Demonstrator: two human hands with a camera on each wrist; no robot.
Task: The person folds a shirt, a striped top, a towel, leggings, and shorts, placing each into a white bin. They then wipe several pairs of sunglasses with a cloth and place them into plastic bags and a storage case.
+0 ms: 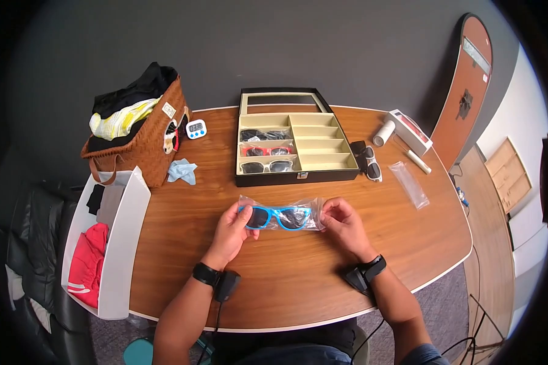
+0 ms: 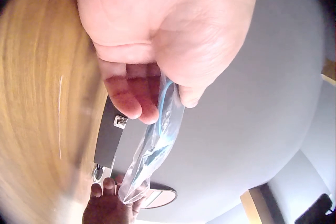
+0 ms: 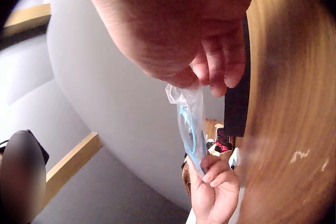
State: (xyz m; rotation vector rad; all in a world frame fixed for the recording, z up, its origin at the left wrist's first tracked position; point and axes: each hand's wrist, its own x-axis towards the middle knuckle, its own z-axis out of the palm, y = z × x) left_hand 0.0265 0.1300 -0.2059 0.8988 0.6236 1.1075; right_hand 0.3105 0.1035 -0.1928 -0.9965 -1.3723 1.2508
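Blue-framed sunglasses [image 1: 278,218] lie inside a clear plastic sleeve [image 1: 313,214], held up above the table in front of the case. The left hand [image 1: 230,233] grips the sleeve's left end, thumb in front over one lens. At the other end, the right hand [image 1: 345,229] pinches the plastic between thumb and fingers. In the left wrist view the sleeve [image 2: 152,153] runs from the left hand [image 2: 168,29] to the right hand [image 2: 109,205]. The right wrist view shows the right hand [image 3: 178,29] on the sleeve's end and the left hand [image 3: 214,195] beyond.
An open case [image 1: 298,178] holds several sunglasses in its left compartments. Right of it are more sunglasses [image 1: 372,164], an empty sleeve [image 1: 410,185], a white cylinder [image 1: 383,133] and a box. A basket [image 1: 158,137], timer [image 1: 196,129], blue cloth [image 1: 182,171] and white bin [image 1: 123,243] stand left.
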